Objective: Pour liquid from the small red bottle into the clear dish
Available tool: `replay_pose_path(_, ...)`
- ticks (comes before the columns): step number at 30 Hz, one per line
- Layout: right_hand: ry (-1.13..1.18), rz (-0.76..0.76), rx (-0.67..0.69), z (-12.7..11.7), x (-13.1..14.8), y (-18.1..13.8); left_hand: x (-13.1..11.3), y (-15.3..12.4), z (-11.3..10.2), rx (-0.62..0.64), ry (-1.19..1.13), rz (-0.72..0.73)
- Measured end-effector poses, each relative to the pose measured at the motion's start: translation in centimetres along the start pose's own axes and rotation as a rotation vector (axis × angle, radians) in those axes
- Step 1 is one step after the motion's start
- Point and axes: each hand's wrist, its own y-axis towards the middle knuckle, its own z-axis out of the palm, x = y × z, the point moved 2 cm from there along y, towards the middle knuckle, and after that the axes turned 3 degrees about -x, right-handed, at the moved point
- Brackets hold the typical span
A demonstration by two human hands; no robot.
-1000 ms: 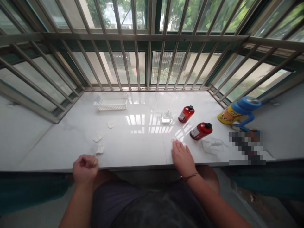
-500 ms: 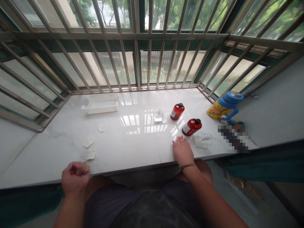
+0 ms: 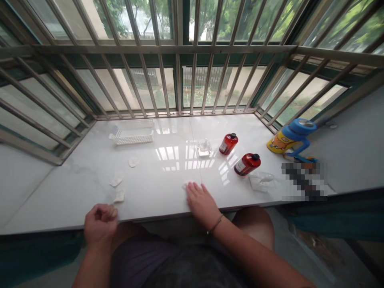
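My right hand lies palm down on the white marble-patterned counter, its fingers stretched out and close together. Under the fingertips it presses a small white cotton pad, of which only an edge shows. My left hand is curled into a fist at the counter's front edge, and nothing shows in it. Just beyond that fist lie a folded white pad and a crumpled one. Farther back is a round white pad.
Two red bottles with black caps, one farther back and one nearer, stand right of a small clear glass container. A clear packet, a blue-yellow flask and a blurred-out object are farther right. A white basket sits back left, before window bars.
My right hand has slid left across the counter with the cotton pad under its fingers, away from the nearer red bottle. The left fist stays at the edge; the view has shifted slightly.
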Motion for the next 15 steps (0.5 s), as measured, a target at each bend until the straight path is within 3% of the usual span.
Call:
replay_pose_path(4, -0.104, 0.377, -0.065, -3.1, -9.0, 2.6, 0.1, 0.1, -0.1, -0.001, 0.001, -0.003)
replay_pose_path(7, -0.132, 0.474, -0.082, -3.6, -11.3, 4.1, 0.2, 0.1, -0.1, 0.001, 0.004, -0.008)
replay_pose_path(10, -0.104, 0.366, -0.070, -2.2, -8.0, 6.1, 0.3, 0.1, -0.1, -0.007, 0.005, 0.003)
replay_pose_path(15, 0.039, -0.176, -0.006, 1.3, 5.0, 8.8, 0.3, -0.2, 0.2, -0.008, 0.020, 0.026)
